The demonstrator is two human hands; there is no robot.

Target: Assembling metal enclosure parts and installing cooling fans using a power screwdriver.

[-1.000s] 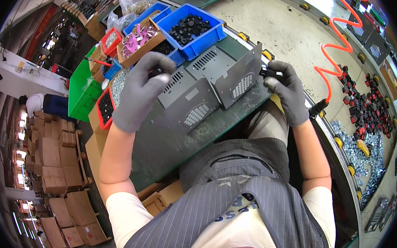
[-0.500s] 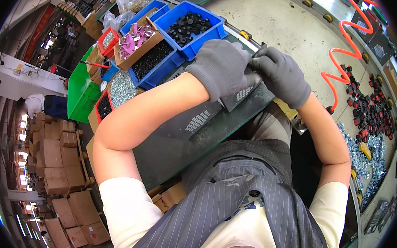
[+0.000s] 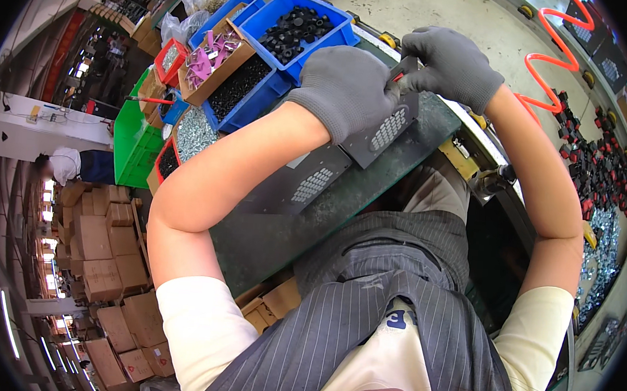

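Note:
My left hand (image 3: 346, 92), in a grey knit glove, is closed with its fingertips at a small black-and-red part (image 3: 399, 76). Facing it, my right hand (image 3: 453, 67) wears a matching glove and pinches around the same spot with thumb and fingers. Much of the part is hidden by the gloves. Just below the hands lies a black metal panel (image 3: 364, 150) with a honeycomb patch of vent holes. Another vented black panel (image 3: 285, 190) lies beside it, nearer my left forearm, on the dark green tabletop (image 3: 251, 253).
Beyond my left hand stand a blue bin of black caps (image 3: 293, 34), a carton of pink parts (image 3: 210, 59), a bin of black screws (image 3: 237, 92) and silver screws (image 3: 195, 135). A coiled orange hose (image 3: 537, 62) hangs at right, near black-and-red parts (image 3: 585, 153).
My right hand has lifted slightly away from my left, its fingers now spread more. A bit of red shows between the gloves. The view has shifted a little.

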